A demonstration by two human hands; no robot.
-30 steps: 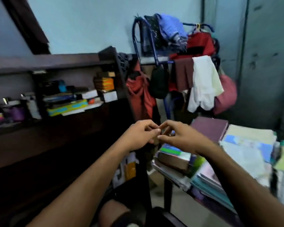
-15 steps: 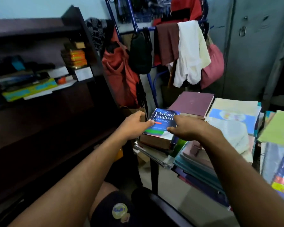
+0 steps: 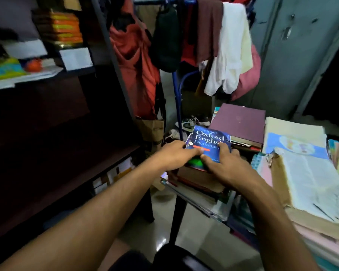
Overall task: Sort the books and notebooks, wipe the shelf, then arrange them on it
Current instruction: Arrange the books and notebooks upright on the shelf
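A blue Oxford English Dictionary (image 3: 209, 138) lies on top of a stack of books (image 3: 200, 182) at the table's left corner. My left hand (image 3: 176, 153) grips the dictionary's left edge, thumb on the cover. My right hand (image 3: 221, 163) holds its near right side, fingers lying over the cover. A maroon hardcover (image 3: 240, 122) sits just behind it. More notebooks and a torn open book (image 3: 309, 173) are piled to the right. The dark wooden shelf (image 3: 67, 145) stands at the left, its lower boards bare.
The upper shelf board holds orange books (image 3: 63, 28), a white box (image 3: 75, 58) and flat papers. A rack of hanging clothes (image 3: 227, 47) stands behind the table, with shoes on the floor below. A grey metal cupboard (image 3: 294, 55) fills the right background.
My hands dropped from mid-air onto the book stack and closed on the blue dictionary. The view tilted down and moved closer to the table.
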